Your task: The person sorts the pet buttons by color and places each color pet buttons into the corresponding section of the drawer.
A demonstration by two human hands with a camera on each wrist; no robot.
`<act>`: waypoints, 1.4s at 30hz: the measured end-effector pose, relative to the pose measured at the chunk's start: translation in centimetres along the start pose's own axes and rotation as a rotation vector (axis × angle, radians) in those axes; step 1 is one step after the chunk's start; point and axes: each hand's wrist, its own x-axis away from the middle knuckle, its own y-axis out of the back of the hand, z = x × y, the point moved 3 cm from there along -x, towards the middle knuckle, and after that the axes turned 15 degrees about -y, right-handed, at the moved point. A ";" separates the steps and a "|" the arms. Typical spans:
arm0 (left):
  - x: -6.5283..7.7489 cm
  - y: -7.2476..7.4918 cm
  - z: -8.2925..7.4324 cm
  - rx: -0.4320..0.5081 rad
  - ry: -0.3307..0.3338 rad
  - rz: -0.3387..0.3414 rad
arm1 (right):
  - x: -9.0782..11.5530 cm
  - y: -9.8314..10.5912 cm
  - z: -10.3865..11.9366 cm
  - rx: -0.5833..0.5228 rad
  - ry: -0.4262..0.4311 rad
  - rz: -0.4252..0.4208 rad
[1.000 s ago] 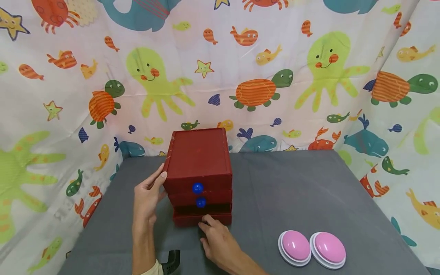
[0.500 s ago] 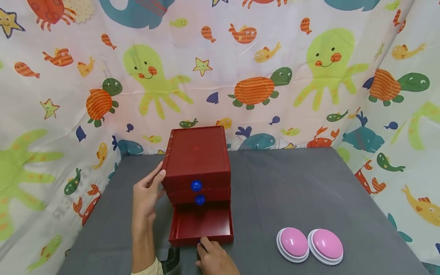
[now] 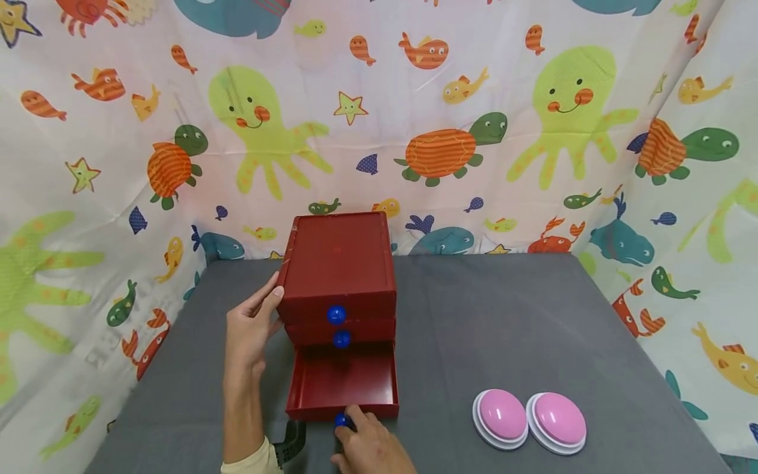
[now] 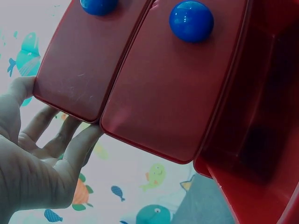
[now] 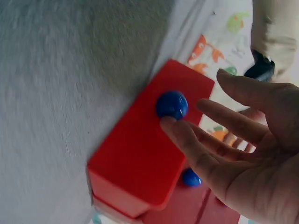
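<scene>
A small red drawer chest (image 3: 337, 257) stands in the middle of the table, its blue round knobs facing me. The lowest drawer (image 3: 343, 382) is pulled out, showing its red floor. My left hand (image 3: 251, 326) rests against the chest's left side, thumb at the upper front corner; in the left wrist view its extended fingers (image 4: 70, 140) touch the side edges. At the front of the lowest drawer is my right hand (image 3: 376, 444). In the right wrist view, one fingertip touches the drawer's blue knob (image 5: 172, 105), while the thumb stands apart from it.
Two pink push buttons (image 3: 502, 415) with white bases sit side by side at the front right of the grey table (image 3: 474, 316). A curtain (image 3: 367, 118) printed with sea animals hangs behind and along the sides. A black strap mount (image 3: 291, 442) is by my left sleeve.
The lowest drawer has slid out toward me, with my right hand at its knob. In the last half second the right fingers have shifted, uncovering the knob. My left hand stays against the chest.
</scene>
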 end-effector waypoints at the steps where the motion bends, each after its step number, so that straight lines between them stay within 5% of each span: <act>1: 0.1 0.0 0.0 0.001 0.002 -0.001 | 0.2 0.4 -0.1 -0.015 -0.002 -0.011; 10: 0.0 0.2 0.0 -0.007 0.006 -0.007 | 1.5 5.4 -2.5 -0.038 -0.102 -0.410; 15: 0.0 0.1 -0.1 -0.014 -0.002 -0.012 | 1.3 6.7 -4.9 0.044 -0.217 -0.519; 24: -0.1 -0.2 -0.1 -0.010 0.006 -0.015 | 1.8 7.9 -10.1 0.103 -0.456 -0.412; 31: 0.1 -0.1 -0.1 -0.017 0.000 -0.017 | 2.9 7.7 -14.2 0.046 -0.617 -0.226; 42: 0.1 -0.3 -0.1 -0.017 0.005 -0.010 | 3.9 7.4 -16.7 -0.027 -0.702 -0.104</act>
